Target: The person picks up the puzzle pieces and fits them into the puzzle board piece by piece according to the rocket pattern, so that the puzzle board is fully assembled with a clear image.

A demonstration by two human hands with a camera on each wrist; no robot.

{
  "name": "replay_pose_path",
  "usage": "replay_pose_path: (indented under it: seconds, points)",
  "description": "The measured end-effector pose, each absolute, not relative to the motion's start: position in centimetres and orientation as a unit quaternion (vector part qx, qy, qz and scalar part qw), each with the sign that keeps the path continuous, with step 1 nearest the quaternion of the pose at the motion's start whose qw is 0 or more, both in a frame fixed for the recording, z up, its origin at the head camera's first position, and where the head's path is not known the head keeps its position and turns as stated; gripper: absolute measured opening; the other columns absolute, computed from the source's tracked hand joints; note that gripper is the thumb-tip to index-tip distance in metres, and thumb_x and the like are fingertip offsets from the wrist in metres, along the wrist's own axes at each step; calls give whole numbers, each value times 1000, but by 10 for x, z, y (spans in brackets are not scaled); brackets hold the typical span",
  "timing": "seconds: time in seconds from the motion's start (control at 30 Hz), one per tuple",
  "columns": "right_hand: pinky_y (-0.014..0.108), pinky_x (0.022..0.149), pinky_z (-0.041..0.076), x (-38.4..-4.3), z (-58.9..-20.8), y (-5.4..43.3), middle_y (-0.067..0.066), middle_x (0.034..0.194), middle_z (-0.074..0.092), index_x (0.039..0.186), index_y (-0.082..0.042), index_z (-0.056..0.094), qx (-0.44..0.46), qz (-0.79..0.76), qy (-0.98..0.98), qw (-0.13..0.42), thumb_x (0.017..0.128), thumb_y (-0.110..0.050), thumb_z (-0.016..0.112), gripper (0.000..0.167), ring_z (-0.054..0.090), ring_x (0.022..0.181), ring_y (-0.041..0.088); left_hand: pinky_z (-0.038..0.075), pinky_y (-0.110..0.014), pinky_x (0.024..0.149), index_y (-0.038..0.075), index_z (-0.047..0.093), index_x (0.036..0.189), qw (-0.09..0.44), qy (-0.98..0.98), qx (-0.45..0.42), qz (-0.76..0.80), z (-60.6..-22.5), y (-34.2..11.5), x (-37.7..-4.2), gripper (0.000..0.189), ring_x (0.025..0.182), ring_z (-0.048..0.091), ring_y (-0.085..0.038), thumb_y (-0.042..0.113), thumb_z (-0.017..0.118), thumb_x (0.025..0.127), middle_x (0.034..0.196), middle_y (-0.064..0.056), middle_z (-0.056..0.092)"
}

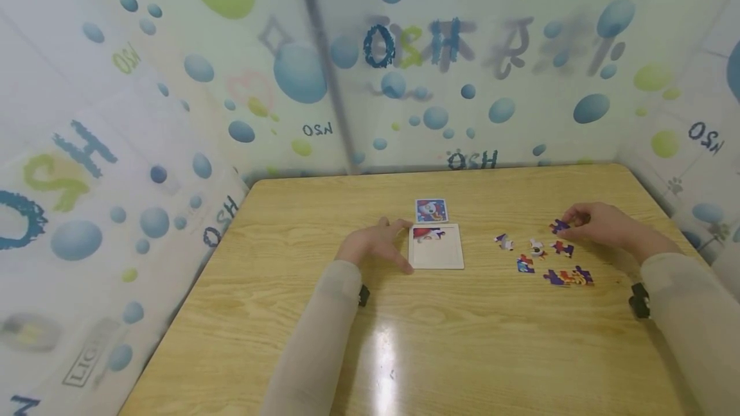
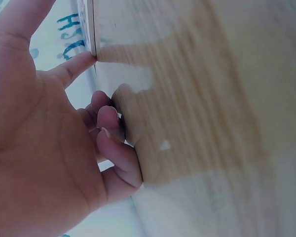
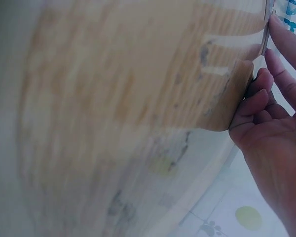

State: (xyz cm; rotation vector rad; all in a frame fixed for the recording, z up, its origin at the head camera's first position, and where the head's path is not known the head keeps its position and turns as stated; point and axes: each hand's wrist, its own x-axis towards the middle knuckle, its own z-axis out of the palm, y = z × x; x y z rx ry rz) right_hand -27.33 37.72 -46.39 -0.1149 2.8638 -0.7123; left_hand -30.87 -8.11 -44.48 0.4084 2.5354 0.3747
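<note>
My left hand (image 1: pixel 372 242) rests at the left side of a white square puzzle tray (image 1: pixel 439 257). Its thumb and index finger are spread along the tray's edge, while the other fingers touch the table in the left wrist view. A few joined pieces (image 1: pixel 425 234) fill the tray's upper left part; the rest shows its bare base. On the right, my right hand (image 1: pixel 601 226) pinches a purple jigsaw piece (image 1: pixel 559 226) between thumb and index finger, low over the table. The remaining fingers are curled against the tabletop in the right wrist view.
Loose jigsaw pieces lie between the tray and my right hand: a grey-white one (image 1: pixel 505 242), a white one (image 1: pixel 537 248), a blue-red one (image 1: pixel 525 264), a red-purple one (image 1: pixel 563 249) and a joined strip (image 1: pixel 569 277). A picture card (image 1: pixel 431 210) lies behind the tray.
</note>
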Motion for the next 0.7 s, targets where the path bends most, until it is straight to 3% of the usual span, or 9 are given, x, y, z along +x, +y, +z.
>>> replay_pose_path:
  seconds: [0.4,0.7]
  points:
    - [31,68,42,-270,-462,380,11,98,56,120,-15,53,-59,-245,963,91,81,-49,62,52,50,85,23,32,-62,97,54,19,136,264,941,161,136,-444,-80,-308,106,134,27,-37,65,78,49,151,-9,15]
    - [31,68,42,-270,-463,382,10,96,56,113,-10,54,-61,-249,963,84,82,-47,62,49,49,83,22,30,-64,98,54,19,136,266,941,153,140,-445,-80,-308,106,135,24,-38,64,78,49,153,-8,10]
